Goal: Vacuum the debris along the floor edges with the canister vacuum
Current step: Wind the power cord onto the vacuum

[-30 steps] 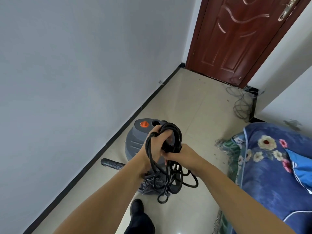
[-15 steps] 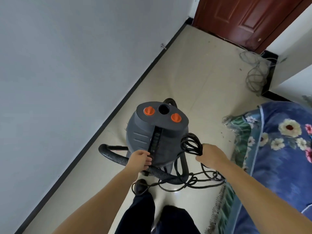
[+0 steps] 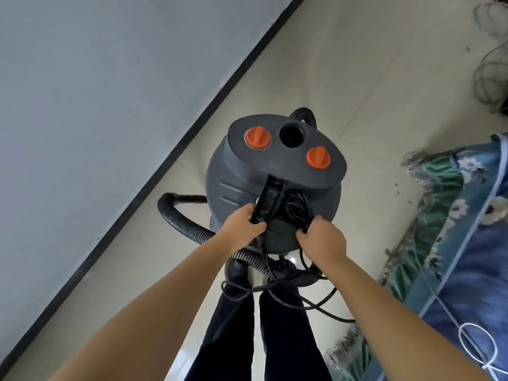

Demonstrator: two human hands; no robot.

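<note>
A dark grey canister vacuum (image 3: pixel 242 171) with two orange knobs and an open round port on top stands on the tiled floor right in front of me. My left hand (image 3: pixel 242 229) grips the near end of its black carry handle (image 3: pixel 270 198). My right hand (image 3: pixel 323 239) holds a bundle of black power cord (image 3: pixel 297 207) against the canister's near side. More cord loops lie on the floor by my feet. The ribbed black hose (image 3: pixel 181 224) curves out to the left of the canister. Small specks of debris (image 3: pixel 397 187) lie by the rug's edge.
A grey wall with a black baseboard (image 3: pixel 154 174) runs diagonally on the left. A green fringed rug (image 3: pixel 428 188) and a blue floral bedcover (image 3: pixel 472 284) lie on the right. A tangle of grey wire (image 3: pixel 492 75) sits at the far right. My dark trouser legs (image 3: pixel 258 334) stand below.
I have leaned in over the vacuum. My right hand brought the cord bundle from the canister's right side onto its near side. My left hand stays on the handle.
</note>
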